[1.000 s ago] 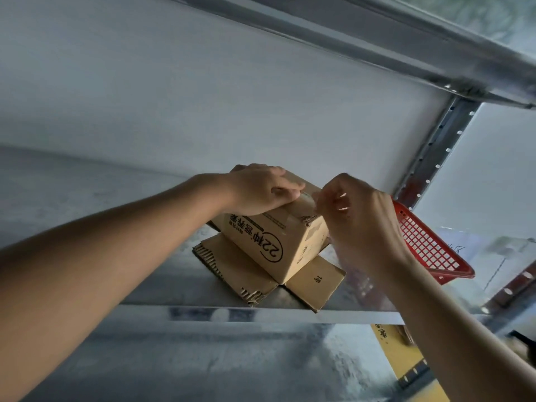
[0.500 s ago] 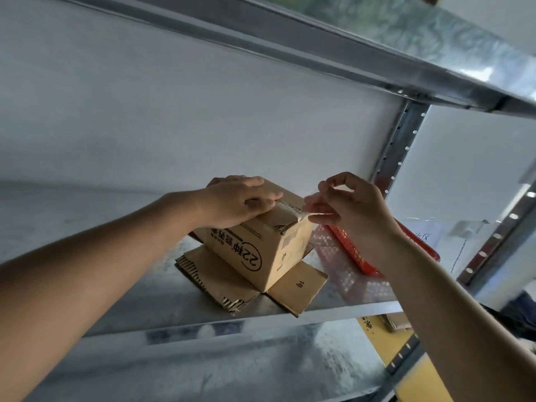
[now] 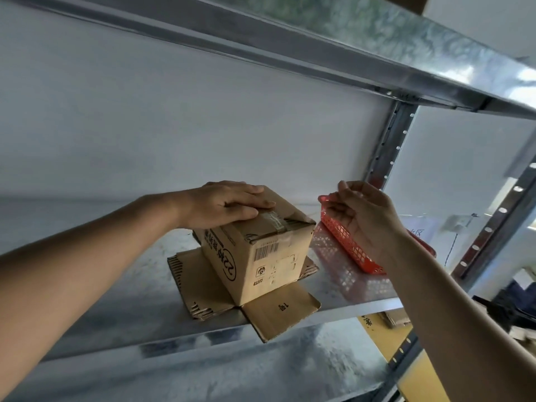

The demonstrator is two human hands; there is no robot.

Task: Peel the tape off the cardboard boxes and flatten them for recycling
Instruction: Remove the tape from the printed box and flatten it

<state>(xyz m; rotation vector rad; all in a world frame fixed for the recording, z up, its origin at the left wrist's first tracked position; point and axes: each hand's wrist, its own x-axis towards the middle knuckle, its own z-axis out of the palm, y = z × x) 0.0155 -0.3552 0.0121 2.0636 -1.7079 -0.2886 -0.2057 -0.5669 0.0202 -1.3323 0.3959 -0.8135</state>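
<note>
A small brown cardboard box (image 3: 261, 256) with black print and a barcode stands on a flattened cardboard sheet (image 3: 203, 285) on a metal shelf (image 3: 116, 300). Brownish tape (image 3: 275, 223) runs across the box top and over its right edge. My left hand (image 3: 226, 204) rests flat on the box top, fingers straight. To the right of the box, my right hand (image 3: 365, 216) hovers over a red basket (image 3: 348, 245), clear of the box, fingers loosely curled and thumb raised. No tape strip shows in it, though clear tape would be hard to see.
The red mesh basket lies at the shelf's right end beside a perforated steel upright (image 3: 385, 158). Another metal shelf (image 3: 319, 53) runs close overhead. A white wall backs the shelf. Yellow cardboard (image 3: 377, 329) shows below at the right.
My right hand was pinching at the tape on the box's top right edge; it has now pulled away rightward over the basket. My left hand's fingers have flattened on the box top.
</note>
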